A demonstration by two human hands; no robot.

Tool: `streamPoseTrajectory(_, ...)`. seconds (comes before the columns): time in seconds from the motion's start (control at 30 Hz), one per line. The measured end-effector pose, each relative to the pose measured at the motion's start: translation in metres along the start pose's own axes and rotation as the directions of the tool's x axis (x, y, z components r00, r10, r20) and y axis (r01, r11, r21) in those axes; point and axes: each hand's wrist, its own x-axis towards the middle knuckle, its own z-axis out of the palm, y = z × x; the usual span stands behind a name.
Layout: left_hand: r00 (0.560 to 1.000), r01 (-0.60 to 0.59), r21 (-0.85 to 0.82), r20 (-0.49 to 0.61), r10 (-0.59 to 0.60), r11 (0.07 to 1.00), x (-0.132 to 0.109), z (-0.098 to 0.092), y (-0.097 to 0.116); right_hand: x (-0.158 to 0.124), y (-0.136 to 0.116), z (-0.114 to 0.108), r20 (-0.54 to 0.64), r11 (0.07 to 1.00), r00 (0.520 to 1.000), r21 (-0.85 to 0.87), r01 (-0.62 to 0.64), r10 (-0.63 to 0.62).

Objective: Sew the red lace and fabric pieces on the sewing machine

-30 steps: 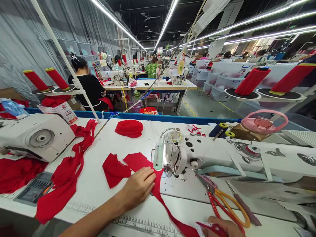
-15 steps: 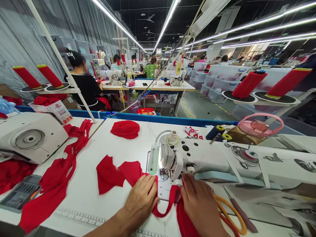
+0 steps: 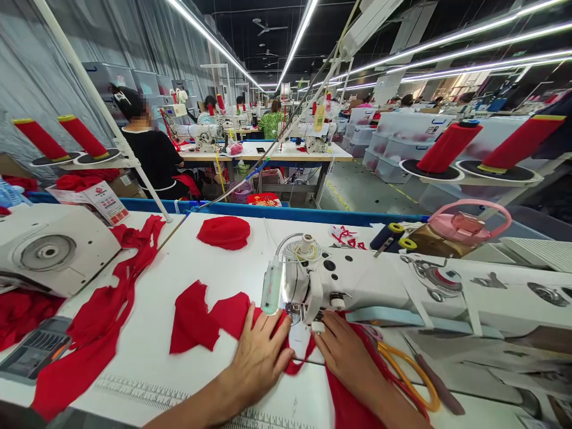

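A white sewing machine (image 3: 357, 280) stands on the worktable, its needle area between my hands. My left hand (image 3: 261, 351) lies palm down with fingers apart on red fabric (image 3: 232, 313), just left of the presser foot. My right hand (image 3: 342, 345) is right of the needle area, fingers bent over the edge of a larger red piece (image 3: 353, 405); its fingertips are partly hidden beside the machine head. A narrow red strip (image 3: 295, 366) curves between both hands. Another red piece (image 3: 193, 319) lies flat to the left.
Orange-handled scissors (image 3: 409, 375) and a pointed tool (image 3: 435, 381) lie right of my right hand. A folded red piece (image 3: 224, 232) sits behind. Red strips (image 3: 100, 316) and a second machine (image 3: 53, 250) are at left. A person in black (image 3: 149, 152) sits beyond the table.
My right hand has shifted slightly left and turned, and the large red piece now spreads behind its wrist. My left fingers have spread. The red loop between the hands has become smaller.
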Motion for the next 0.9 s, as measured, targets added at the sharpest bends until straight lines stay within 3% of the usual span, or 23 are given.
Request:
streamPoseTrajectory(0.1,0.999,0.003,-0.001,-0.039,-0.003,1.000,0.000,0.005,-0.002,0.005,0.001,-0.005,0.009,1.000,1.000,-0.001,0.004,-0.004)
streamPoseTrajectory(0.23,0.995,-0.015,0.070,-0.101,0.022,0.997,-0.003,0.013,-0.005,-0.016,0.012,-0.036,-0.018,0.988,0.993,-0.099,-0.117,0.116)
streamPoseTrajectory(0.4,0.935,-0.125,0.268,-0.289,0.204,0.955,-0.004,0.016,-0.008,-0.085,0.041,-0.081,-0.083,0.820,0.904,-0.391,-0.418,0.420)
streamPoseTrajectory(0.53,0.871,-0.175,0.335,-0.386,0.304,0.926,-0.001,0.021,-0.013,-0.123,0.054,-0.086,-0.015,0.719,0.817,-0.467,-0.515,0.576)
streamPoseTrajectory(0.6,0.850,-0.197,0.364,-0.400,0.343,0.910,0.001,0.023,-0.014,-0.131,0.056,-0.084,-0.020,0.700,0.804,-0.480,-0.529,0.594)
streamPoseTrajectory(0.73,0.791,-0.220,0.423,-0.450,0.415,0.879,0.000,0.028,-0.022,-0.133,0.048,-0.102,-0.059,0.685,0.812,-0.505,-0.526,0.580)
streamPoseTrajectory(0.8,0.750,-0.240,0.447,-0.478,0.457,0.862,0.000,0.035,-0.033,-0.123,0.035,-0.126,-0.023,0.759,0.849,-0.434,-0.484,0.528)
streamPoseTrajectory(0.9,0.723,-0.298,0.478,-0.451,0.523,0.826,0.003,0.049,-0.050,-0.084,0.011,-0.167,0.003,0.912,0.926,-0.171,-0.372,0.378)
